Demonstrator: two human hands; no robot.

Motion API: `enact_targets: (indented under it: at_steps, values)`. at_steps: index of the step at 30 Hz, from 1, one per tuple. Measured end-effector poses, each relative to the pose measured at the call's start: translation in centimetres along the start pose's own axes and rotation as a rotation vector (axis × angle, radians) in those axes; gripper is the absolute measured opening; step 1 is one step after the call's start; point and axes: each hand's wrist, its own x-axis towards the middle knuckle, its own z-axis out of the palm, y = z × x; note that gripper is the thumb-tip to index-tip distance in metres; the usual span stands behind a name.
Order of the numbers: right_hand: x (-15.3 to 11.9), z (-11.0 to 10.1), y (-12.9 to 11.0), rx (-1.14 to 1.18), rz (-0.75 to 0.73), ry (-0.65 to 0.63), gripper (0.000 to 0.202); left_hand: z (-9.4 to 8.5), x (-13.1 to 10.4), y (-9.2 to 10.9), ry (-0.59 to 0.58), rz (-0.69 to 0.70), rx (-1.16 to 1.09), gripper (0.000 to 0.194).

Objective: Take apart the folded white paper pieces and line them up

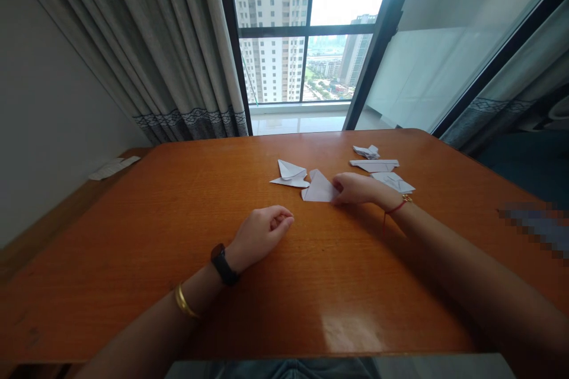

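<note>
Several folded white papers lie on the orange-brown wooden table (146, 237). My right hand (355, 188), with a red string bracelet at its wrist, has its fingers closed at the right edge of a folded white paper (319, 188). Just left of that paper is another pointed folded piece (291, 174). My left hand (262, 232) is curled above the table, nearer to me, with nothing visible in it; a black watch and a gold bangle are on that arm.
Beyond my right hand are a small folded stack (367, 152), a long flat folded paper (376, 165) and a wider one (393, 181). A blurred patch covers the table's right side. Curtains and a window stand behind the table.
</note>
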Motion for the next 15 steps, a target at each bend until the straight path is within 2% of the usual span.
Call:
enact_targets:
  at_steps: [3,7,9,11,12,14,15]
  values:
    - [-1.6,-1.3,-0.6,0.146,-0.103,-0.076,0.018,0.2,0.0,0.2,0.014,-0.038,-0.131,0.022]
    - [-3.5,-1.6,-4.5,0.581,-0.336,-0.045,0.031,0.6,0.1,0.7,-0.034,-0.179,-0.617,0.036]
    - [-3.1,-1.2,-6.6,0.643,-0.426,-0.129,0.034,0.6,0.3,0.8,0.025,-0.232,-0.869,0.041]
    - [-1.4,-0.8,-7.5,0.610,-0.446,-0.173,0.038,0.3,0.6,0.8,0.155,-0.323,-1.043,0.037]
    - [-0.1,-0.7,-7.5,0.567,-0.401,-0.109,0.042,0.2,0.7,0.7,0.215,-0.386,-1.093,0.032]
    - [2.9,-0.6,-6.8,0.425,-0.184,0.188,0.047,-0.1,0.9,0.5,0.275,-0.498,-1.133,0.024]
    - [4.4,-0.4,-6.3,0.356,-0.060,0.297,0.049,-0.2,1.0,0.3,0.274,-0.535,-1.139,0.021]
